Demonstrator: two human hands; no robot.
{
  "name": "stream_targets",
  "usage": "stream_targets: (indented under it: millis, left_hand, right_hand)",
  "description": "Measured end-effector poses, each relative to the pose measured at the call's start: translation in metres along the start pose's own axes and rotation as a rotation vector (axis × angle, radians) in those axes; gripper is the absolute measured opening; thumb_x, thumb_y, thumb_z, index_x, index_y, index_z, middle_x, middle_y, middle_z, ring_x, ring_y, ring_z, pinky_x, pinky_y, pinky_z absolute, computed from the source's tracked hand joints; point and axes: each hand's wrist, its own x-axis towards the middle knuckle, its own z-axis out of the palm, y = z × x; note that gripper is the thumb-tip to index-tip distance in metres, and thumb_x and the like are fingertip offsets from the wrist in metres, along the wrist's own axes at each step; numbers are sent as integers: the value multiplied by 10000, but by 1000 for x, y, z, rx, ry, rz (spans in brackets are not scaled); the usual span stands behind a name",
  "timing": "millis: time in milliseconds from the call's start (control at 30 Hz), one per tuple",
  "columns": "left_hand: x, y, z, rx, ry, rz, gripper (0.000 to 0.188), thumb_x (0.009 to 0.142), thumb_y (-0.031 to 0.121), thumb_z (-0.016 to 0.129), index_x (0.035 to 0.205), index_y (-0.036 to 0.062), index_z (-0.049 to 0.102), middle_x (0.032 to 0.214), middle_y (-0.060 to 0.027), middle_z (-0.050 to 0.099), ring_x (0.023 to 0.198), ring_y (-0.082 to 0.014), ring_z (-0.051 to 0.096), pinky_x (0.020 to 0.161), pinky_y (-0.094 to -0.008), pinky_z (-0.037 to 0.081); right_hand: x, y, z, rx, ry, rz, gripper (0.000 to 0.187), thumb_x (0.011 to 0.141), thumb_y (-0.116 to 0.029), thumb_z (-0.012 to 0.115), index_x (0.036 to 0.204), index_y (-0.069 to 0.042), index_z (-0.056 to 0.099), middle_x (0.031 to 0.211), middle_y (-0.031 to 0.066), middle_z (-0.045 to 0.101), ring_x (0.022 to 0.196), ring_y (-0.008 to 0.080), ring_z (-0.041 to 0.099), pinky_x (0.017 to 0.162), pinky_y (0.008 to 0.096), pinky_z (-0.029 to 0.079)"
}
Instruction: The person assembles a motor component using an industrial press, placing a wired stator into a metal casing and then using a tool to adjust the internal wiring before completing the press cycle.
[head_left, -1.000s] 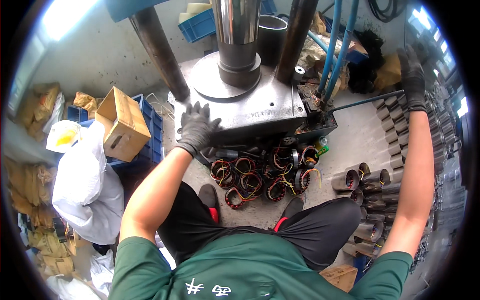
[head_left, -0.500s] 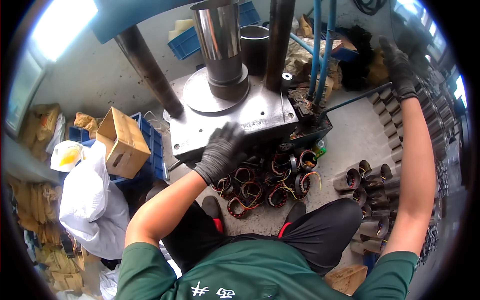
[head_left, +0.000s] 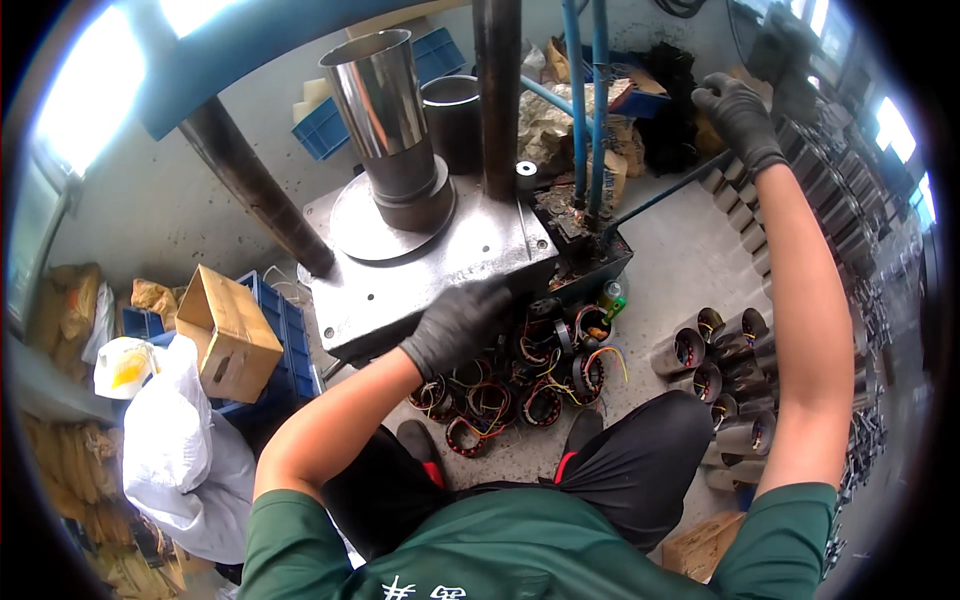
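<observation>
Polished silver hollow metal cylinder (head_left: 375, 95) stands upright on a dark grey cylindrical metal base (head_left: 402, 178) above the grey steel press bed (head_left: 425, 272). Black-gloved left hand (head_left: 455, 322) is at the bed's front edge; its fingers are blurred, their grip indeterminable. Black-gloved right hand (head_left: 738, 118) is raised near a dark straight rod (head_left: 670, 188), fingers bent; whether they hold anything cannot be told.

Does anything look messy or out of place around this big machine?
Two things. The cardboard box sits askew in or on the blue crate, its opening tipped left instead of straight up. On the floor, coloured wires straggle from the clustered rings, which looks untidy, though possibly normal.
</observation>
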Motion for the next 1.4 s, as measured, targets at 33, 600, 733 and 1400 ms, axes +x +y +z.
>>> stream_targets:
  millis: [33,600,733,1400]
  left_hand:
    - [13,-11,0,78,50,-78,573,920,280,716,1431,78,551,1476,-182,562,1198,-385,611,1019,-494,514]
    - [172,-92,18,185,-66,-603,447,949,263,616,1326,22,591,1441,-258,564,1358,-437,537,1125,-546,448]
    - [156,-102,11,155,2,-488,434,904,249,639,1255,-2,603,1310,-275,633,1188,-436,640,1026,-508,518]
    - [-14,54,6,-269,-113,136,363,835,130,787,1186,129,693,1246,-146,660,1126,-382,647,941,-476,548]
  right_hand:
    - [-1,-2,-4,10,-48,-10,529,932,-426,626,1306,-59,697,1250,228,720,1161,372,692,1021,455,535]
    - [-4,-11,-11,-57,-106,46,436,862,-406,657,1061,-30,753,1031,228,745,989,359,723,909,443,553]
    - [-7,-16,-12,-31,-133,53,442,854,-357,589,1123,-57,769,1142,266,720,1062,403,716,956,480,566]
    - [-102,32,-17,-3,-29,-273,341,945,-340,630,1134,-67,706,1117,190,731,1057,363,701,926,441,570]
